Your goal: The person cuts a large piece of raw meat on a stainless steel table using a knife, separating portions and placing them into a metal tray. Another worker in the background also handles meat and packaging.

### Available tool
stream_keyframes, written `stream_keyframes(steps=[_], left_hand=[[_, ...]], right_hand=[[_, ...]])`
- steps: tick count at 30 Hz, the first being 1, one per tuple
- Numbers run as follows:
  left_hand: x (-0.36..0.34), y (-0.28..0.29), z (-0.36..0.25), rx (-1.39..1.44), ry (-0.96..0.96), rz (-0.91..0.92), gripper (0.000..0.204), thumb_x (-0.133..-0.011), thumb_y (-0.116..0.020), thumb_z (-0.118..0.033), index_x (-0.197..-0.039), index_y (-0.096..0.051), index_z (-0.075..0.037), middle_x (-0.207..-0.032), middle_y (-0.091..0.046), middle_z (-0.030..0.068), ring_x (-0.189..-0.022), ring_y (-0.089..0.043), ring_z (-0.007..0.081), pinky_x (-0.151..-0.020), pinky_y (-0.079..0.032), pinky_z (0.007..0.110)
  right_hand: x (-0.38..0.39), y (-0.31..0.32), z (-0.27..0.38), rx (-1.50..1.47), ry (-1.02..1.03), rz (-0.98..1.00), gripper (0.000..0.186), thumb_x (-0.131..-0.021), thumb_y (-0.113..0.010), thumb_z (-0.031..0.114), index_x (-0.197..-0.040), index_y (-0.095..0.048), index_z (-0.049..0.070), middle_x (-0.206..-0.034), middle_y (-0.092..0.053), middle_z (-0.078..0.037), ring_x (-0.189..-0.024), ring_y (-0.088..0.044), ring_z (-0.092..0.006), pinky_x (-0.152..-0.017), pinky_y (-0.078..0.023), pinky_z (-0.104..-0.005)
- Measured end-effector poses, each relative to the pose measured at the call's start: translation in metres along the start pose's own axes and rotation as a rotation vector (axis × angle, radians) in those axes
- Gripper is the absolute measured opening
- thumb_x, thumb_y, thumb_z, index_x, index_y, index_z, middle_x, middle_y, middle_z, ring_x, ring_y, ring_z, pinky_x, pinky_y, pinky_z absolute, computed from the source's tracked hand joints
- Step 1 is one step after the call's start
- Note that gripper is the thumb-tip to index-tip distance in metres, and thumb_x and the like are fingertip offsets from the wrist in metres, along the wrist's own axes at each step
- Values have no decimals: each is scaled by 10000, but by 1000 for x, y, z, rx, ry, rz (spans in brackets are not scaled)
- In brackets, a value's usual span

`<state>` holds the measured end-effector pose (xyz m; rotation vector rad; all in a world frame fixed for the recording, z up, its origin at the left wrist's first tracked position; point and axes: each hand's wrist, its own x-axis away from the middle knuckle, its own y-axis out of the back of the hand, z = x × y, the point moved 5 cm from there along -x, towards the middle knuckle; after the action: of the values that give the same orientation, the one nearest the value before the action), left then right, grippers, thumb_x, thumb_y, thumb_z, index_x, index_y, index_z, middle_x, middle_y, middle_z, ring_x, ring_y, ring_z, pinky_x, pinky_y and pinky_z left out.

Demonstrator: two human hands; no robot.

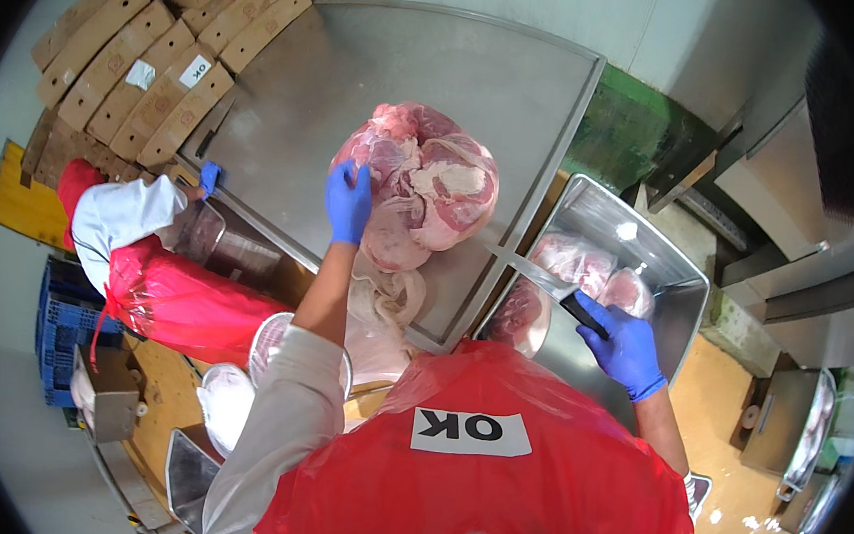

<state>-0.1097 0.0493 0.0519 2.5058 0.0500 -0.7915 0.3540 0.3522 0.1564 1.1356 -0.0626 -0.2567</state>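
Observation:
A large piece of raw meat (458, 194), pink with white fat, lies on the steel table (290, 96). My left hand (349, 203), in a blue glove, grips its left edge with bent fingers; the fingertips are partly hidden. In my right hand (623, 348), also blue-gloved, is a knife (544, 278) held by its black handle. The blade points left above the table's right edge, with its tip apart from the meat. Pale strips of fat or skin (383, 314) hang over the near table edge, below the meat.
A deep steel bin (681, 287) holding several meat cuts (573, 258) stands right of the table. A co-worker in a red apron (169, 292) is at the left, one gloved hand (210, 178) by the table edge. Another knife (212, 135) lies near stacked cardboard boxes (146, 79).

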Motion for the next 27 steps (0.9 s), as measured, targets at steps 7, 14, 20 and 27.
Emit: stream_keyframes(steps=[7,14,20,27], left_hand=[[-76,-47,-13,-9,208,477,716,-958,-689,-575,-1515,-586,-139,-1463,-630,218,-1354,-601,401,-1118,-482,499],[-78,-52,22,-238,201,413,830,-905,-586,-780,-1540,-574,-246,-1542,-589,152,-1399,-570,403,-1204,-376,598],[-93,-47,26,-241,336,473,822,-895,-586,-786,-1520,-598,-252,-1485,-626,166,-1361,-599,395,-1174,-406,587],[-81,-48,17,-335,273,370,746,-908,-632,-720,-1469,-645,-230,-1377,-688,168,-1268,-654,401,-1103,-485,536]], right_hand=[[-105,40,76,328,208,70,469,-990,-686,359,-1452,-655,282,-865,-672,-119,-682,-677,-351,-602,-525,-475],[-191,65,143,612,362,238,427,-948,-687,273,-1373,-689,227,-824,-699,-128,-718,-706,-351,-625,-559,-487],[-245,65,206,795,532,415,535,-906,-724,230,-1433,-633,243,-745,-674,-124,-655,-690,-335,-571,-539,-479],[-247,50,195,862,516,574,666,-874,-679,140,-1522,-524,136,-780,-634,-114,-613,-699,-266,-537,-534,-418]])
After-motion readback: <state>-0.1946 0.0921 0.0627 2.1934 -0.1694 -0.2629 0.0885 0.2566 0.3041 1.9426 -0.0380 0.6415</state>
